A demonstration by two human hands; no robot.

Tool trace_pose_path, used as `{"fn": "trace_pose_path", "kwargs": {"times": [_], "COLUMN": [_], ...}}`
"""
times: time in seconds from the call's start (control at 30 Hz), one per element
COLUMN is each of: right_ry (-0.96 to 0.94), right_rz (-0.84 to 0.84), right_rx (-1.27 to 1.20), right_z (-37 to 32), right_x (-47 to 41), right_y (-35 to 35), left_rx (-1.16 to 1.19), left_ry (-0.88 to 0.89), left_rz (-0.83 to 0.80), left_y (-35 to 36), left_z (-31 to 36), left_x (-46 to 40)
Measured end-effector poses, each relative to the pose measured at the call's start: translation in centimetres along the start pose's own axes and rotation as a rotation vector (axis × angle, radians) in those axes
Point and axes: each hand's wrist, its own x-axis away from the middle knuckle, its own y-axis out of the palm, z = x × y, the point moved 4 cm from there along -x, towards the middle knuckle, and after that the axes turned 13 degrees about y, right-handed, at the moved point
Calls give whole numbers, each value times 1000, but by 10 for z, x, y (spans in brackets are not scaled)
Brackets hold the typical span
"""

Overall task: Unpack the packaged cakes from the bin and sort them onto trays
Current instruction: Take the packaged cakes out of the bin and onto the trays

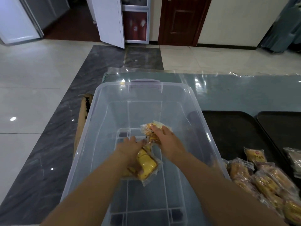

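Observation:
Both my arms reach down into a clear plastic bin (97, 128). My left hand (130, 147) grips a yellow packaged cake (146, 165) near the bin's floor. My right hand (164, 136) lies over a second packaged cake (149, 128) in clear wrap, with the fingers curled on it. Right of the bin a black tray (231, 128) holds a pile of several packaged cakes (263, 180) at its near end. A second black tray (283, 126) sits further right with a greyish packet (294, 159) on it.
The bin and trays stand on a teal table (244, 95) covered with clear plastic film. A brown cardboard piece (82, 115) leans at the bin's left side. Tiled floor, a white cabinet (110, 22) and a dark door (182, 20) lie beyond.

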Motion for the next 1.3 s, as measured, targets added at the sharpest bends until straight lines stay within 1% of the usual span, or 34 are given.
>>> {"fn": "trace_pose_path", "kwargs": {"times": [0.17,0.33,0.47,0.67,0.83,1.0,1.2,1.3], "right_ry": [-99,-227,-347,-452,-477,-431,-309,-219], "right_rz": [122,228,307,461,472,469,402,366], "right_rx": [19,-55,-100,-76,-68,-74,-55,-43], "right_z": [-14,-20,-15,21,84,179,316,379], "right_x": [17,47,87,158,203,238,276,290], "right_y": [-47,-99,-146,-205,-229,-243,-249,-245], "left_rx": [20,47,14,-46,-106,-98,-66,-81], "left_ry": [-50,-76,-60,-35,-7,45,123,159], "left_rz": [142,359,501,618,691,731,724,677], "left_y": [-44,-87,-125,-163,-178,-175,-145,-130], "left_z": [-3,8,35,104,183,284,409,456], "left_x": [42,93,130,172,175,139,72,38]}}
